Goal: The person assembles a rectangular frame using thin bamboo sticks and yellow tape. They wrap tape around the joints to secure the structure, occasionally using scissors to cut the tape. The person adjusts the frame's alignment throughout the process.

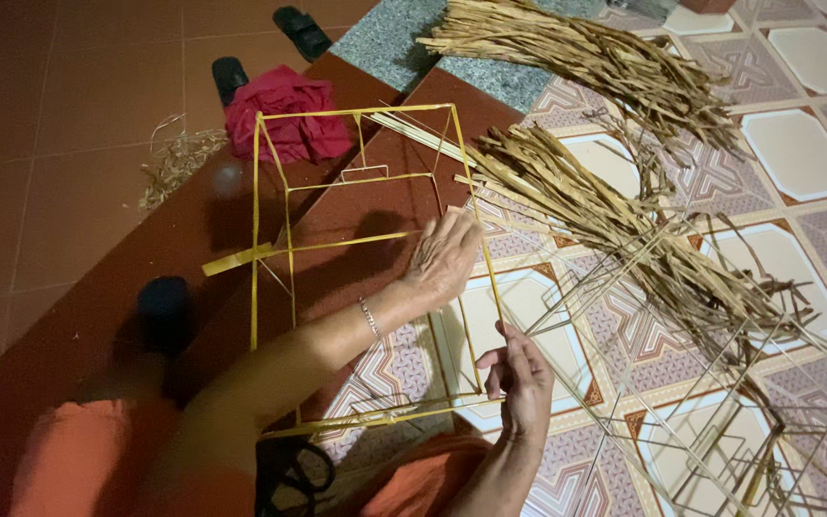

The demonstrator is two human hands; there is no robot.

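Two bundles of dried fibre strips (pixel 614 191) sprawl across the patterned tile floor (pixel 796 153), the largest things in sight, running from the top centre down toward the right. Next in size, a yellow wire frame (pixel 257 239), box-shaped, stands tilted over the dark red step (pixel 98 316) and the edge of the tiles, right in front of the person. Bare metal wire frames (pixel 720 450) lie in a heap at the lower right, under the strip ends. A crumpled red cloth (pixel 284 120) sits beyond the yellow frame, beside two black sandals (pixel 301 31). The left hand (pixel 447 258) lies fingers together against the frame's right side, while the right hand (pixel 521 375) pinches that side's yellow wire lower down.
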